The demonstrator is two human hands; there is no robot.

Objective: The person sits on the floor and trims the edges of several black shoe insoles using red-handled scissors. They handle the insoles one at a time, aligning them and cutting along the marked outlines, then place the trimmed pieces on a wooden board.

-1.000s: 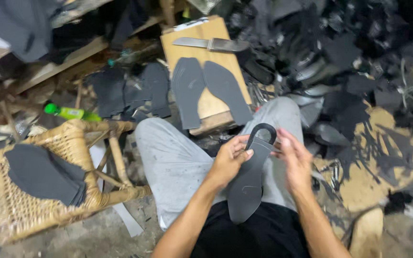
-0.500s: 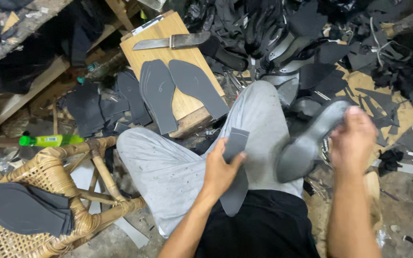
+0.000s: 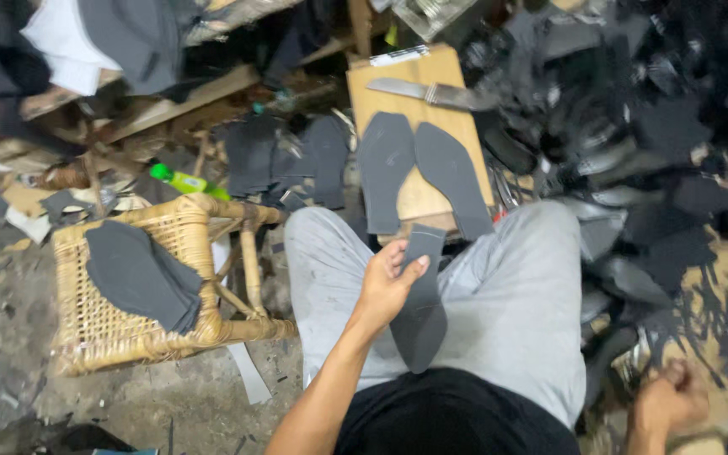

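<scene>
Holding: left hand, fingers pinched on grey sole cutout, frame centre
Handling: likely light, floppy sheet; grip mid-edge
Right hand: fist closed, lower right; contents unseen

Scrap pile blurred, indistinct

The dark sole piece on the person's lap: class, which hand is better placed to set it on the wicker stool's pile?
Probably left. The left hand already holds the sole piece, and the wicker stool stands on that side. The right hand is fisted far off.
</scene>
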